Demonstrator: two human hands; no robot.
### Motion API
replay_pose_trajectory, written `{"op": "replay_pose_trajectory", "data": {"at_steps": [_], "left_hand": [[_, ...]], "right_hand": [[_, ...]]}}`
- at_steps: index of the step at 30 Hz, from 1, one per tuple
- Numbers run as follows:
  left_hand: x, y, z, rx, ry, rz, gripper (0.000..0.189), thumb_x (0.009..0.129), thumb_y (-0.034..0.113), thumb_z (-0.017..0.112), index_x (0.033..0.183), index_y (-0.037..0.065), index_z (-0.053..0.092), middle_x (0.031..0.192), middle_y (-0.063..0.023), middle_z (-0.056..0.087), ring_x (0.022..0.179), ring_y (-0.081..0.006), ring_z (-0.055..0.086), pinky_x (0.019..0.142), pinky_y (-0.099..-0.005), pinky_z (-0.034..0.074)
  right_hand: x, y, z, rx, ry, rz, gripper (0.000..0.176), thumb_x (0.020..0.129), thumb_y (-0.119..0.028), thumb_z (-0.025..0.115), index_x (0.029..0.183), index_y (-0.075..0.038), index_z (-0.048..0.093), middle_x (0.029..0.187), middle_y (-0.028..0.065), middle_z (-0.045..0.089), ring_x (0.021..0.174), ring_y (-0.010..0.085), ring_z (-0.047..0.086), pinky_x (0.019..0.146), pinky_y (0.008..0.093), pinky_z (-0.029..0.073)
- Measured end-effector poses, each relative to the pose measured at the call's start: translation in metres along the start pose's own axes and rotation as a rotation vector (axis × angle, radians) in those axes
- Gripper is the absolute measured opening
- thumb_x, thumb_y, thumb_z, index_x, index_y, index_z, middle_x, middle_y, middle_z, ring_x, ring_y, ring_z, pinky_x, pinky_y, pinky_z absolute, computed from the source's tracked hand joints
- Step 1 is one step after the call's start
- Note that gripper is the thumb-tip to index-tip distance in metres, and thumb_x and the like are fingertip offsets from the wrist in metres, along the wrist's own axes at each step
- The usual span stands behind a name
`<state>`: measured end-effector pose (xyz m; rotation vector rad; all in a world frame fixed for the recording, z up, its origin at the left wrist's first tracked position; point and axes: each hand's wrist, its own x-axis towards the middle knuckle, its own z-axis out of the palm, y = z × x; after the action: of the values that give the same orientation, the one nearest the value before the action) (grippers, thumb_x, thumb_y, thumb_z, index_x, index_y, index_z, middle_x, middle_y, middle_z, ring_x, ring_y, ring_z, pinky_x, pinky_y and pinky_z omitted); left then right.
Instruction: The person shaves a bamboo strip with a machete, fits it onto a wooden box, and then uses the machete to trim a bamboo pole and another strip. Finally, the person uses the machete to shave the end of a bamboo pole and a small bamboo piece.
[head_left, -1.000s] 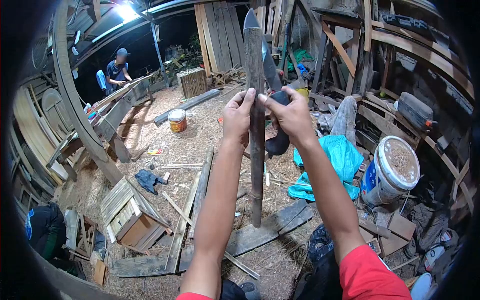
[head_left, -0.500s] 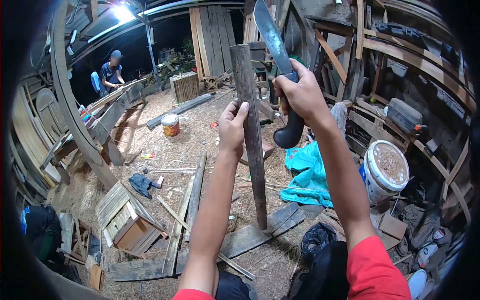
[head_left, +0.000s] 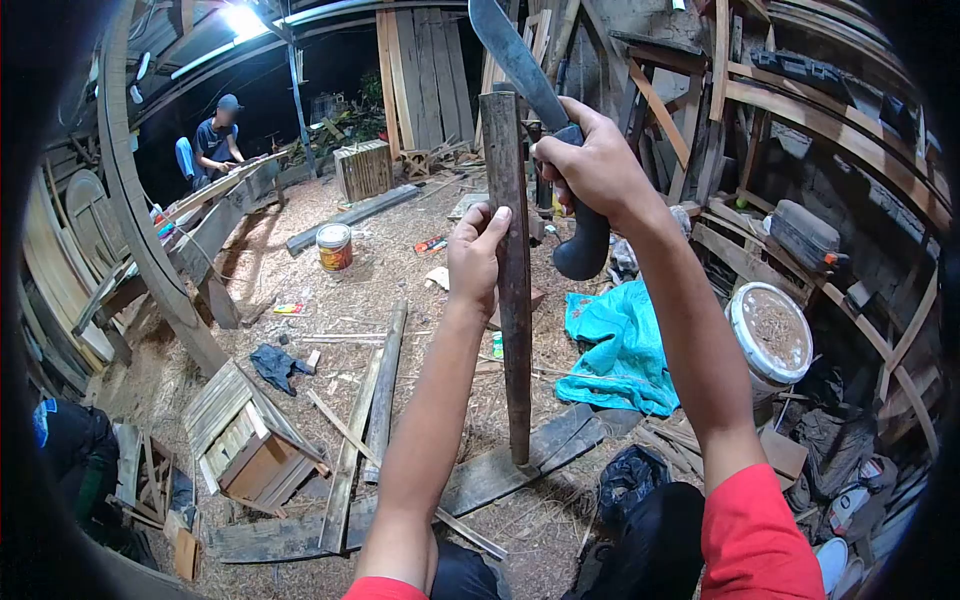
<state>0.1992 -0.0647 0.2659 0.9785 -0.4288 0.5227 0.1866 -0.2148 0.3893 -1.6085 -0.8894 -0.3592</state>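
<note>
My left hand (head_left: pixel 476 250) is closed round a dark wooden stake (head_left: pixel 513 300), thumb against its face. The stake stands nearly upright, its narrower lower end on a plank (head_left: pixel 470 490) lying on the ground. In my right hand (head_left: pixel 600 170) is a machete (head_left: pixel 520 65) with a black curved handle, fingers wrapped round the grip. Its broad blade points up and leans left, passing just behind or beside the stake's top end in this view. The blade's tip runs out at the upper edge.
Wood shavings cover the ground. A small wooden box (head_left: pixel 255 440) and loose boards (head_left: pixel 385 390) lie left. To the right are a turquoise tarp (head_left: pixel 620 345), a white bucket (head_left: pixel 770 335) and a black plastic bag (head_left: pixel 632 475). Another person (head_left: pixel 215 145) sits at a bench at the far left.
The machete has tilted further left and come closer to the top of the stake. The stake's upper end has shifted slightly right; my left hand keeps its hold.
</note>
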Motion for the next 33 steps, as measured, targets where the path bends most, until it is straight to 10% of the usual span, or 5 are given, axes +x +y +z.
{"op": "replay_pose_trajectory", "data": {"at_steps": [33], "left_hand": [[-0.004, -0.007, 0.005, 0.337, 0.023, 0.196, 0.01, 0.088, 0.011, 0.067, 0.092, 0.001, 0.066, 0.079, 0.0004, 0.064, 0.069, -0.005, 0.057, 0.063, -0.0214, 0.044]], "right_hand": [[-0.006, -0.011, 0.0, -0.096, -0.021, 0.015, 0.044, 0.082, -0.008, 0.055, 0.124, 0.004, 0.051, 0.064, 0.005, 0.057, 0.044, 0.0125, 0.054, 0.039, 0.0281, 0.045]]}}
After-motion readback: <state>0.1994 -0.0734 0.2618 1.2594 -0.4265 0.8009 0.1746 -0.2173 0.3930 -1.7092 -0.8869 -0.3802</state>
